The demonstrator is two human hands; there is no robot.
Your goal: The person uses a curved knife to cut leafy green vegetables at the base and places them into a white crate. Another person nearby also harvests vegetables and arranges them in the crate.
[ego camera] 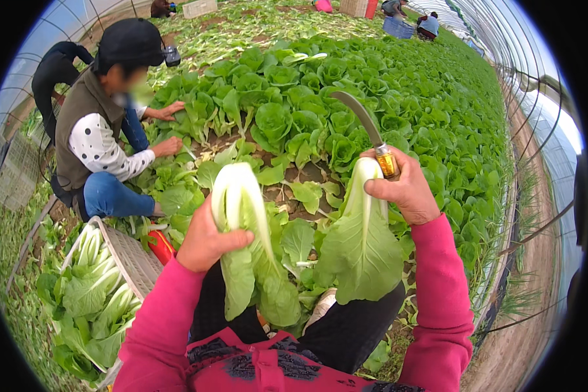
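My left hand (213, 237) is closed around a head of leafy greens (242, 196), its white stalk base up and its leaves hanging down. In my right hand (404, 183) are both the short handle of a curved harvesting knife (361, 113), blade pointing up and to the left, and a large leafy green with a pale stem (365, 235), which hangs between thumb and fingers. The two bunches are apart. Below and between them lie cut leaves on the soil (301, 174). Uncut green heads (274, 122) stand beyond my hands.
A plastic crate (127, 250) filled with greens (95, 289) stands at lower left, beside a red object (161, 246). A co-worker (98, 122) squats at left, hands among plants. Other people and crates are farther back. Greenhouse hoops (534, 103) line the right side.
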